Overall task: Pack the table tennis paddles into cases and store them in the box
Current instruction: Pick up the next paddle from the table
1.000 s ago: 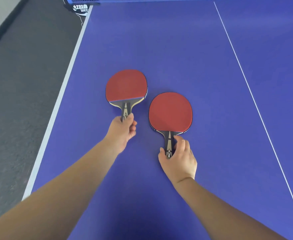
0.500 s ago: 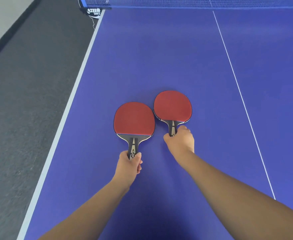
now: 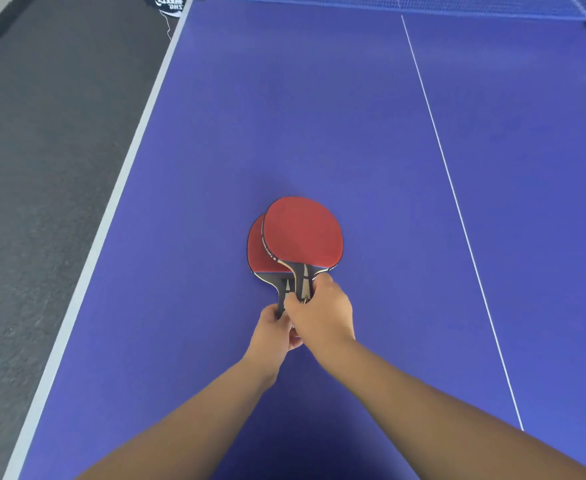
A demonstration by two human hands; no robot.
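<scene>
Red upper paddle (image 3: 303, 233) overlaps lower paddle (image 3: 255, 252), mid blue table (image 3: 284, 116). Right hand (image 3: 322, 315) curls round upper handle, left hand (image 3: 272, 332) round lower. Risk: rubber faces slide apart, one paddle slips. No case or box visible.

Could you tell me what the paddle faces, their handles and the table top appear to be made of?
Upper paddle face: matte red sheet, probably rubber. Its handle: pale wood-like grain with dark inlay, likely wood. Table top: smooth, matte purple-blue painted board with white lines; core material unclear.
</scene>
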